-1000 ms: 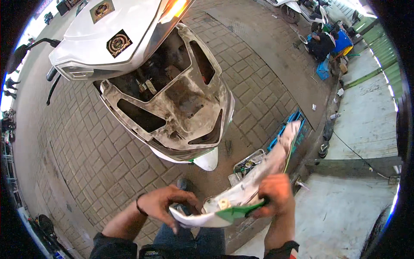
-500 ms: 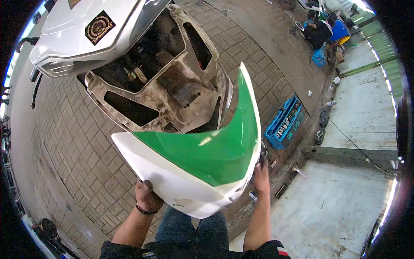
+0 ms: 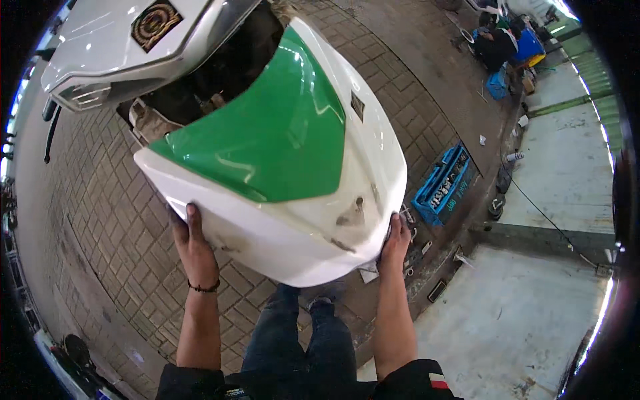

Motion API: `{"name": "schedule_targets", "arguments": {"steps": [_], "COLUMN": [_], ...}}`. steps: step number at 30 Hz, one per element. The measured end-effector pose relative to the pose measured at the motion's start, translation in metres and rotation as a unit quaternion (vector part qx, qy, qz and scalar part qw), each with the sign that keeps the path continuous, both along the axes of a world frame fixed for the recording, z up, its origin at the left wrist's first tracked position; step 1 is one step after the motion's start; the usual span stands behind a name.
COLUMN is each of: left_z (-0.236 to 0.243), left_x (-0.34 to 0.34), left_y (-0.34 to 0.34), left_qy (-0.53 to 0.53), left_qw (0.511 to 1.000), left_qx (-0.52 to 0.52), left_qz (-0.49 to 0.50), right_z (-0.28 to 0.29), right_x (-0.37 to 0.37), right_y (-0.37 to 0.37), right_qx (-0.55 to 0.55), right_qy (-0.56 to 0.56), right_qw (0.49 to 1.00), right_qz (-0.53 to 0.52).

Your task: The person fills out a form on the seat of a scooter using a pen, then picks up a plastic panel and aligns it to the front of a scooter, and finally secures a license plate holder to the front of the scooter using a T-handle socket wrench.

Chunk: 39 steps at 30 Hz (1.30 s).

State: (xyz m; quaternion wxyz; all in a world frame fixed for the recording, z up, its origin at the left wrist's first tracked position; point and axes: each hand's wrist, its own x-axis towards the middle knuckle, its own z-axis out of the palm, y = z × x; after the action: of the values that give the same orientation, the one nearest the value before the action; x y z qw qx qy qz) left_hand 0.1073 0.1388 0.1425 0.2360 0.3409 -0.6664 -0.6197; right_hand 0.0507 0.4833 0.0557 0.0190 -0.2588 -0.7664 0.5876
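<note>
Green-and-white body panel (image 3: 287, 160) held two-handed at the front of the white scooter (image 3: 120, 60)
From my remote head view, the left hand (image 3: 195, 250) grasps the panel's lower left edge, thumb on the white face, while the right hand (image 3: 395, 245) clasps its lower right edge. The panel covers much of the scooter's opened front; I cannot tell whether they touch. A blue toolbox (image 3: 427, 215) sits on the ground to the right.
</note>
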Motion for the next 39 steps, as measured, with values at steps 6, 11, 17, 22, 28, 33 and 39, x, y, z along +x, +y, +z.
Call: {"name": "schedule_targets", "arguments": {"steps": [6, 11, 17, 22, 28, 33, 39], "left_z": [-0.002, -0.003, 0.007, -0.004, -0.008, -0.005, 0.032], "left_x": [-0.017, -0.006, -0.023, -0.040, -0.055, -0.058, -0.086], "left_y": [-0.003, -0.011, -0.037, -0.039, -0.052, -0.046, -0.016], "left_qy": [0.069, 0.097, 0.060, -0.015, -0.013, -0.016, -0.059], "left_qw": [0.998, 0.992, 0.986, 0.955, 0.926, 0.879, 0.780], "left_qx": [-0.004, -0.077, -0.142, -0.292, -0.376, -0.475, -0.612], "left_qz": [0.009, -0.018, -0.059, -0.047, -0.043, -0.037, -0.120], "right_z": [-0.022, -0.040, -0.001, -0.021, -0.033, -0.047, -0.030], "right_x": [-0.022, -0.019, -0.074, -0.100, -0.111, -0.111, -0.070], "right_y": [-0.027, -0.031, -0.075, -0.099, -0.105, -0.096, -0.106], "right_qx": [-0.040, -0.144, -0.094, -0.065, -0.056, 0.104, 0.079], "right_qy": [0.016, 0.091, 0.025, 0.007, 0.075, 0.020, 0.041], "right_qw": [0.999, 0.985, 0.994, 0.997, 0.994, 0.992, 0.992], "right_qz": [-0.012, -0.034, -0.042, -0.047, -0.056, -0.066, 0.090]}}
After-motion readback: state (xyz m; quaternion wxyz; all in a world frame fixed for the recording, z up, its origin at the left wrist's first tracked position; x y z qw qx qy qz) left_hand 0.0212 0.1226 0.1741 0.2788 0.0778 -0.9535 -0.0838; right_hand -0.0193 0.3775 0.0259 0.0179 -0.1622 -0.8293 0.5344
